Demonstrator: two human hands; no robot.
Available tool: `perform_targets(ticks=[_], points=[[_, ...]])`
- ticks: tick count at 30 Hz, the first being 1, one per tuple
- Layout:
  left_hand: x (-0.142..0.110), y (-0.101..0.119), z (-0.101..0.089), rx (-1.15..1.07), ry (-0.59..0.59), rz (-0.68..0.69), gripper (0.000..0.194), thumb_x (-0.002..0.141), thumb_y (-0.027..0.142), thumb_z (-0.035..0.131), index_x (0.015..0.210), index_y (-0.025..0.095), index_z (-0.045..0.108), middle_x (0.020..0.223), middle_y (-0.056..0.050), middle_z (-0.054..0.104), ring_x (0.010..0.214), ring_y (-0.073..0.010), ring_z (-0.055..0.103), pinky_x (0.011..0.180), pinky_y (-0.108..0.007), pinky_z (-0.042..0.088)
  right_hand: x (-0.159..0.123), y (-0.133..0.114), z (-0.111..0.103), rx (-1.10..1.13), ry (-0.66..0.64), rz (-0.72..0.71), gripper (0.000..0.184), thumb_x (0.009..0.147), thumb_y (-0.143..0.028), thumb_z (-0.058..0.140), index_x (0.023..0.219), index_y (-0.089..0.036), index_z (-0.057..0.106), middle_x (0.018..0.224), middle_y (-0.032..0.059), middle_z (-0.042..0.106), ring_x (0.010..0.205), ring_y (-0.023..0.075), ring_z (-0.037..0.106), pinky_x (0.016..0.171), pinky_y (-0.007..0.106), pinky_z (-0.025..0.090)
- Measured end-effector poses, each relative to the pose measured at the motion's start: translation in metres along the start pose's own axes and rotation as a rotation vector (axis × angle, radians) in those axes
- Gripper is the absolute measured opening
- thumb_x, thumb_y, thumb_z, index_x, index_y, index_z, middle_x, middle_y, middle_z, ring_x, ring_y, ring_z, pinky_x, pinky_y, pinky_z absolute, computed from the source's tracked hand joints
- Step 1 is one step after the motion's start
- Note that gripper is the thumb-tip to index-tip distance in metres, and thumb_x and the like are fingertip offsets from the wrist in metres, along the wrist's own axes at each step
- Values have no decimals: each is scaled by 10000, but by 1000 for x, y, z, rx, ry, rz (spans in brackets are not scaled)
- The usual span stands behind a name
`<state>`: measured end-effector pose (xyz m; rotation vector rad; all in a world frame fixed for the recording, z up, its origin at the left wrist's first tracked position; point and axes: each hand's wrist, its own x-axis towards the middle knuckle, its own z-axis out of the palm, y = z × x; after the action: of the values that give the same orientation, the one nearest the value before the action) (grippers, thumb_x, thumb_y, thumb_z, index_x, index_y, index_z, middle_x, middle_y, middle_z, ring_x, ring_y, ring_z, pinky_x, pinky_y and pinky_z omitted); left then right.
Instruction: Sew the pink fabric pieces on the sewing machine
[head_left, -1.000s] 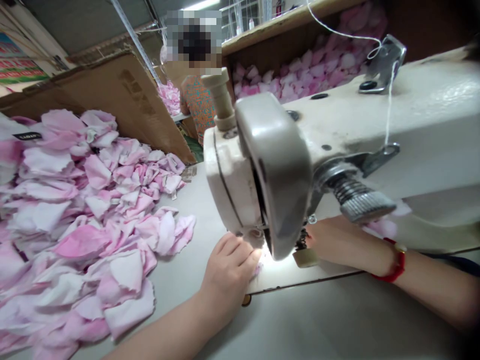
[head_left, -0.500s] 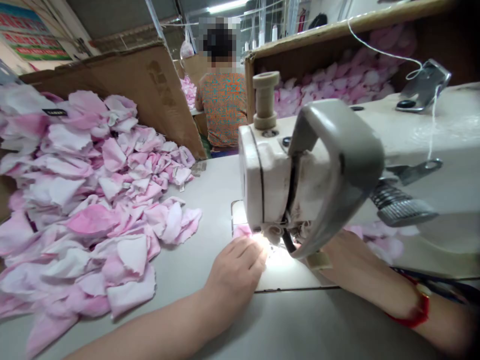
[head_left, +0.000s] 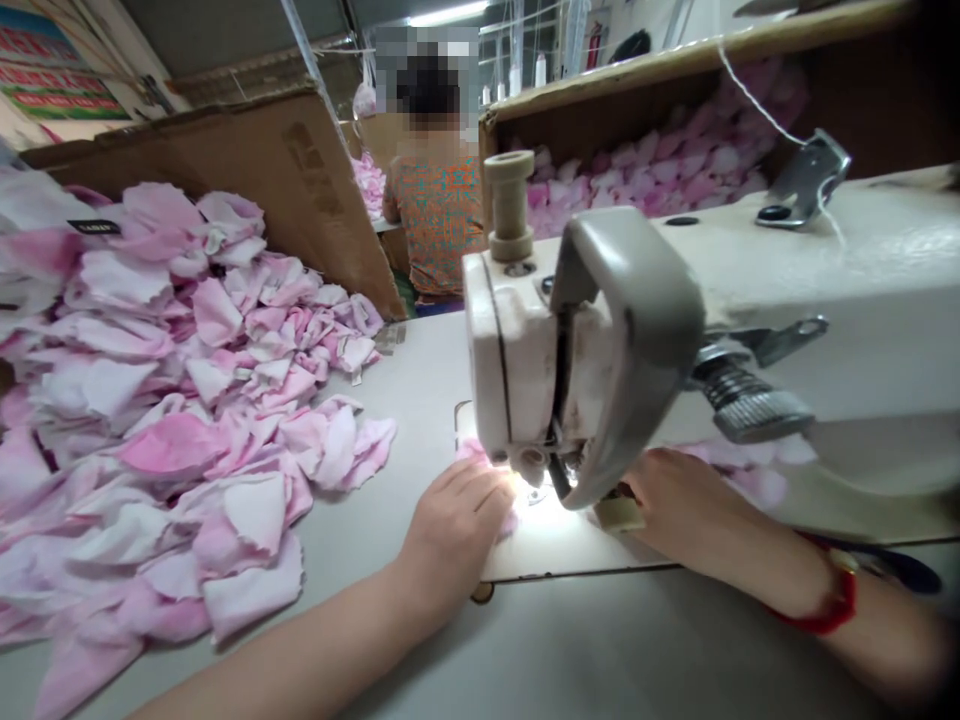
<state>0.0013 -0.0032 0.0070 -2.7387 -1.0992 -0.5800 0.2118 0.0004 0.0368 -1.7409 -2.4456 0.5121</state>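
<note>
My left hand (head_left: 459,515) rests on the sewing machine's bed with its fingers together and bent down over a pink cloth piece (head_left: 510,522). Parts of that cloth stick out beyond the fingertips and beside the palm. The lit needle area (head_left: 536,492) lies just right of those fingers. My right hand (head_left: 667,505) is on the other side of the sewing machine head (head_left: 517,370), close to the grey curved guard (head_left: 637,300). Its fingers are mostly hidden behind the guard and a small yellowish block (head_left: 619,511), so what they hold does not show.
A large heap of pink and white cloth pieces (head_left: 247,510) covers the table's left side, against a cardboard panel (head_left: 300,170). More pink pieces (head_left: 660,165) fill a box behind the machine. Others lie under the machine arm (head_left: 757,470). A person (head_left: 442,220) sits ahead, back turned.
The view has shifted slightly, moving the machine leftward in the picture. My left hand has drawn a little away from the needle, exposing cloth beside it. More of my bent right hand shows.
</note>
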Motion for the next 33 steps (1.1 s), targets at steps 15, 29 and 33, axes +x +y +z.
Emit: perform_targets(ticks=[15, 29, 33], points=[[3, 5, -7, 22, 0, 59, 219, 858, 107, 342, 852, 163, 554, 773, -21, 575, 777, -152, 514, 729, -283, 434, -3, 3, 5, -8, 42, -34, 230, 770, -276, 420, 573, -193, 504, 556, 5, 533, 542, 134, 484, 477, 237, 221], [1, 3, 0, 119, 61, 86, 202, 845, 62, 326, 845, 107, 522, 792, -65, 573, 785, -166, 537, 724, -289, 440, 0, 3, -3, -89, 82, -34, 285, 799, -242, 395, 534, -190, 487, 516, 18, 524, 506, 132, 475, 470, 250, 213], [3, -10, -8, -29, -70, 40, 156, 833, 118, 377, 838, 149, 530, 786, -33, 583, 743, -151, 531, 651, -252, 438, -6, -3, 10, -65, 145, -131, 228, 785, -257, 432, 600, -193, 548, 553, 9, 559, 511, 127, 499, 469, 242, 232]])
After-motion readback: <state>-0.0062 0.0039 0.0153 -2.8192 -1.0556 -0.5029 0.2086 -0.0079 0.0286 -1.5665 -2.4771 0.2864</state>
